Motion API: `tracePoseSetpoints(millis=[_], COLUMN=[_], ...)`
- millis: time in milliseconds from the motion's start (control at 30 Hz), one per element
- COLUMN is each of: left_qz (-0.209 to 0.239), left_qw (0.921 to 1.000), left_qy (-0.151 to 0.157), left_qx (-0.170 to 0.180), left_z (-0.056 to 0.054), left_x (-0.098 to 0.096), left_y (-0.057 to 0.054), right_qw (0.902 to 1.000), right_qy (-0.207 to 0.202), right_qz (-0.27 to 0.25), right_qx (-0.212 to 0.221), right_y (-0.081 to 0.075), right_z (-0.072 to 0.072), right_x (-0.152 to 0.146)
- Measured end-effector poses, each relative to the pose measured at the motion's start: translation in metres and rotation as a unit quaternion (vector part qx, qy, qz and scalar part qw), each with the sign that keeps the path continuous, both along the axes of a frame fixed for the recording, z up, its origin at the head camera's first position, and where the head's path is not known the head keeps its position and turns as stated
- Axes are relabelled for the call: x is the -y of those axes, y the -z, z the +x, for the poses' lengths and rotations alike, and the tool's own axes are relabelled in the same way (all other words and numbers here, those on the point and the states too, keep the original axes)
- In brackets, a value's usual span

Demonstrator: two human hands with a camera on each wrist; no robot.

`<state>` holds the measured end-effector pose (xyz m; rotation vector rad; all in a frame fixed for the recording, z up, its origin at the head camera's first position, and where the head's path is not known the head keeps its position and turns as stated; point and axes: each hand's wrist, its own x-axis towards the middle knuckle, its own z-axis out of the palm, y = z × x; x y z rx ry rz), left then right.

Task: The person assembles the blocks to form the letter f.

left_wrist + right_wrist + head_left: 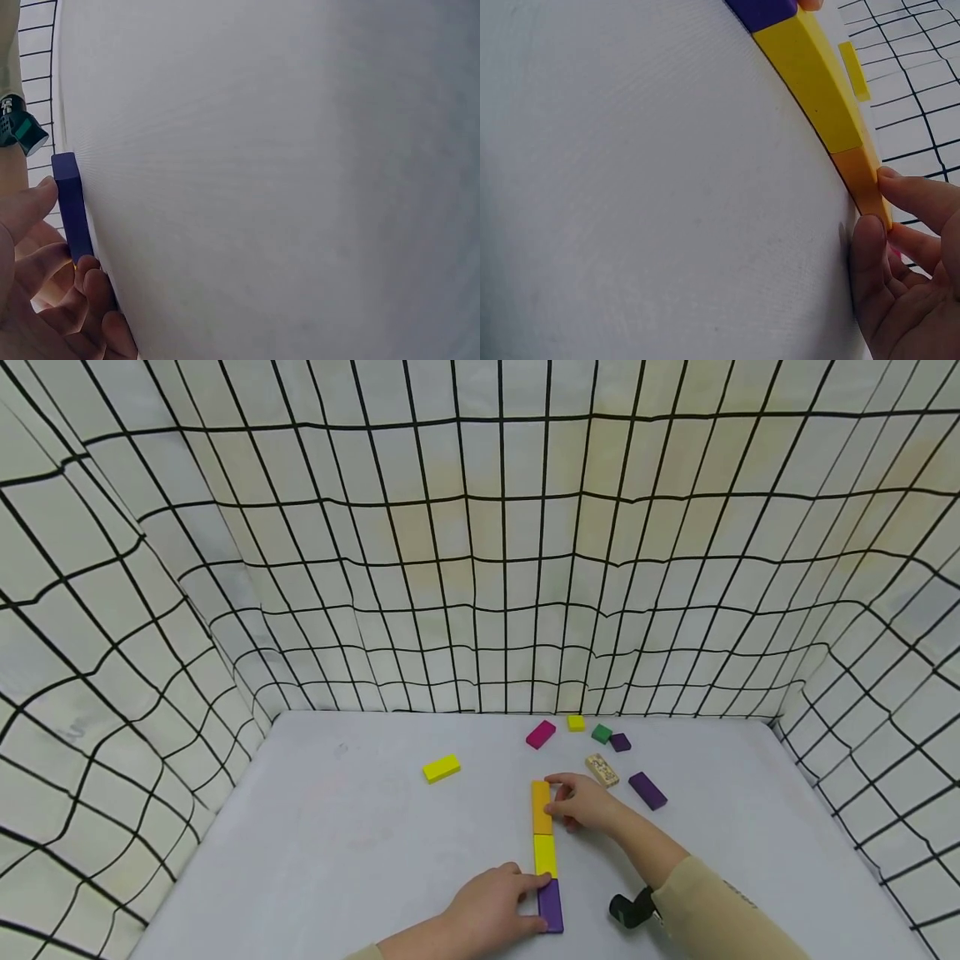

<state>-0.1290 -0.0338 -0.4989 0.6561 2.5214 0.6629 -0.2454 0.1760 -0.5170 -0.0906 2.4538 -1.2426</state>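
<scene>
Three flat blocks lie end to end in a straight line on the white table. The purple block (551, 907) is nearest, the yellow block (545, 856) is in the middle and the orange block (541, 807) is farthest. My left hand (487, 906) holds the purple block lengthwise, thumb at its near end and index finger by the joint with the yellow one. At the orange block, my right hand (588, 803) has its thumb on the right side and its index finger at the far corner. The right wrist view shows these fingertips (868, 229) around the orange block's end.
Beyond the line lie a loose yellow block (442, 768), a pink block (541, 734), a small yellow block (576, 723), a green block (602, 734) and a patterned beige block (602, 770). Two dark purple blocks (648, 790) are to the right. Black netting (502, 560) encloses the table.
</scene>
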Motion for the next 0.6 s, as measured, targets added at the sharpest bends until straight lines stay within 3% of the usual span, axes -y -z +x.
tracePoseSetpoints(millis=[600], left_qz=[0.020], left_qw=[0.9997], left_qy=[-0.010], left_qx=[0.007], left_z=[-0.0007], left_x=[-0.0001], left_y=[-0.0009], right_qw=[0.9999], right_qy=[-0.010], right_qz=[-0.002], right_qx=[0.002], right_y=[0.0028], right_z=[0.0000], right_x=[0.0010])
